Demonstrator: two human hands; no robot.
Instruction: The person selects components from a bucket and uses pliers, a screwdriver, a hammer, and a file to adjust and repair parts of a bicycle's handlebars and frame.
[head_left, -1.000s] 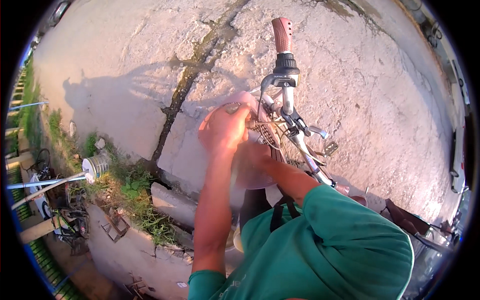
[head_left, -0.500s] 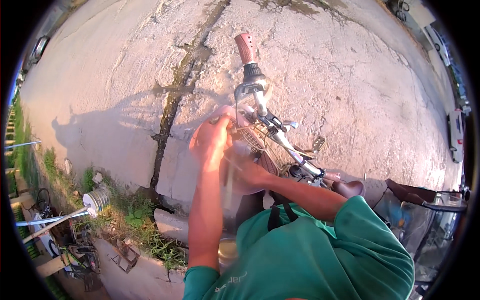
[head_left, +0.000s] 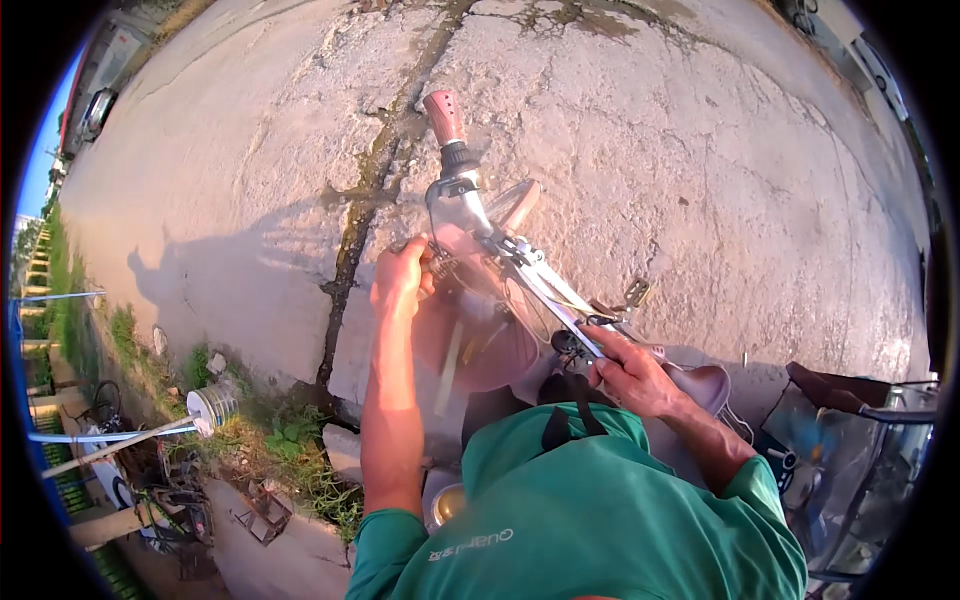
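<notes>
Onto the handlebar [head_left: 548, 295], apparently, the right hand [head_left: 635, 378] has moved.

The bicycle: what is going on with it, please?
A person in a green shirt is handling the bicycle. The left hand is curled near the far brake lever; whether it holds anything is unclear. The right hand is at the nearer side of the handlebar. The reddish grip at the far end is untouched.

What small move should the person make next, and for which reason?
Perhaps close the right hand more fully around the handlebar: its fingers seem to rest there, while the left hand is off the upper pink grip, so a firmer hold might steady it.
</notes>
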